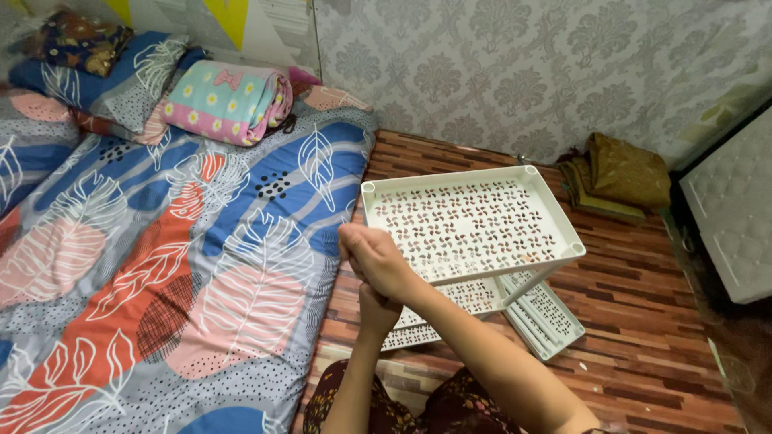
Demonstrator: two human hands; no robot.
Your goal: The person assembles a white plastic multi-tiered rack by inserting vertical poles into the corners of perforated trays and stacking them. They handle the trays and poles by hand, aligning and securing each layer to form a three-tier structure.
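Beside the mattress [161,265], the right hand [374,257] gripped the white perforated shelf tray's [470,221] near corner, steadying it, while the left hand [376,309] below probably clasped a leg.

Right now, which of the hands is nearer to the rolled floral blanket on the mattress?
The right hand. It is raised at the white tray's near-left corner, closer to the rolled floral blanket; the left hand sits just below it.

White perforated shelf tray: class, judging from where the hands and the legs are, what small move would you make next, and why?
Probably steady the near-left corner. The white tray stands raised on a thin leg at its near-right corner; the right hand sits on the near-left corner, the left hand right below it. More trays lie flat on the floor.
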